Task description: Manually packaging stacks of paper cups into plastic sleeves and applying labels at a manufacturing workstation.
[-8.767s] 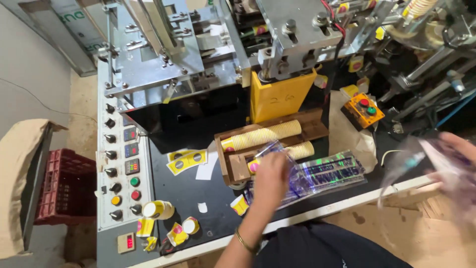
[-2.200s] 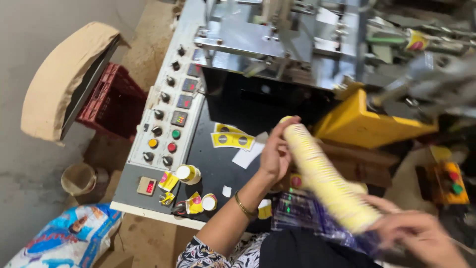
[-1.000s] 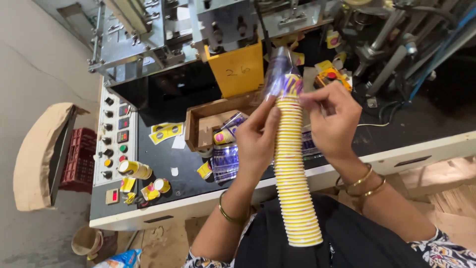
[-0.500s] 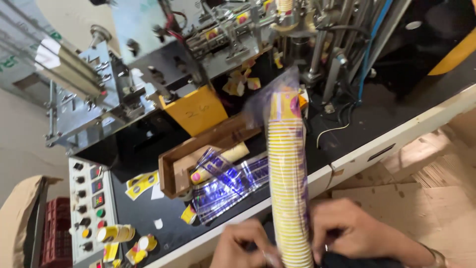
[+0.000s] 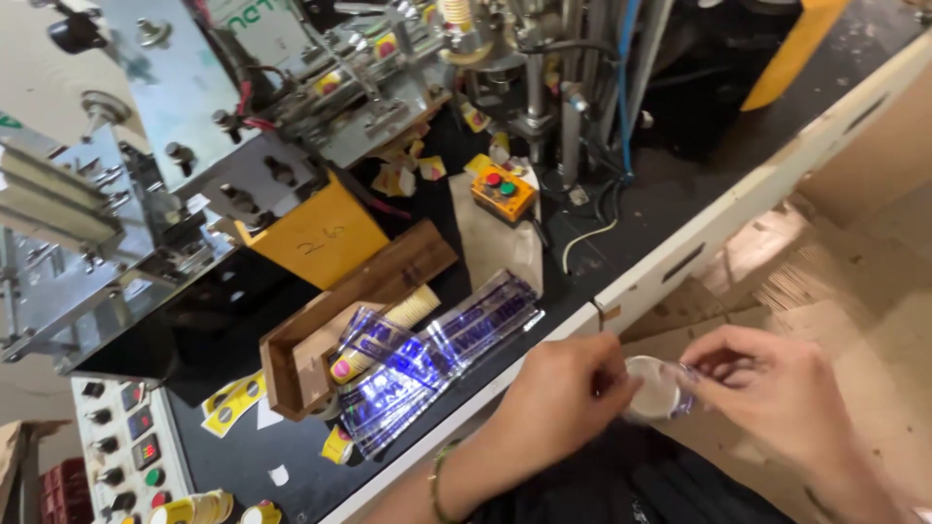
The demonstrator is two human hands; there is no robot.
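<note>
Both of my hands meet low in the picture, just off the table's front edge. My left hand (image 5: 563, 398) and my right hand (image 5: 777, 388) grip the end of a stack of paper cups (image 5: 652, 386); only its round white end shows, wrapped in clear plastic film. The rest of the stack is hidden behind my hands and lap. On the black table lies a pile of clear plastic sleeves with purple print (image 5: 427, 359). Next to it a brown wooden tray (image 5: 291, 359) holds another row of yellow cups (image 5: 413, 309).
A metal cup machine (image 5: 243, 146) with a yellow guard fills the back. An orange button box (image 5: 503, 192) sits on the table. A grey control panel (image 5: 121, 446) is at the left, loose cups (image 5: 194, 507) below it. Cardboard (image 5: 854, 272) lies at the right.
The long stack of cups stood upright before me; now it is lowered and I see only its end between my hands. My view has swung right and down.
</note>
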